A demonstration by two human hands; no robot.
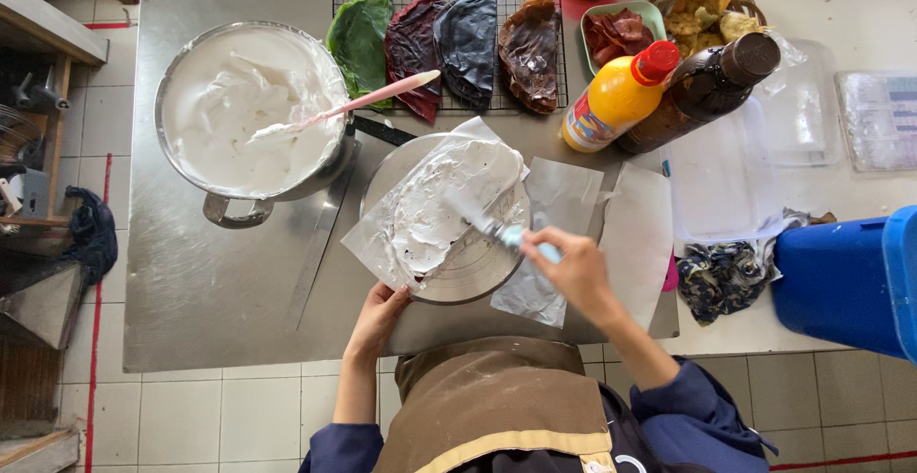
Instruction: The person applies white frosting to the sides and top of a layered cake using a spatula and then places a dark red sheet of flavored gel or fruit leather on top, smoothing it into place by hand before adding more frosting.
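On the steel tabletop (220,291), my right-hand fingers (564,248) close around a spatula (482,220) spreading soft, slippery cream over a thin, fragile sheet (430,215), while my left-hand fingers (387,301) lie loosely open against the turntable's (478,277) rim, best gripped there.

head cam | straight down over steel table (220,291) | near, arm's reach | single view

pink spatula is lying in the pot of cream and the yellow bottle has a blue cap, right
Not quite. The head view shows the yellow bottle with a red cap, not a blue one. The rest holds: the pink spatula does rest in the pot of white cream.
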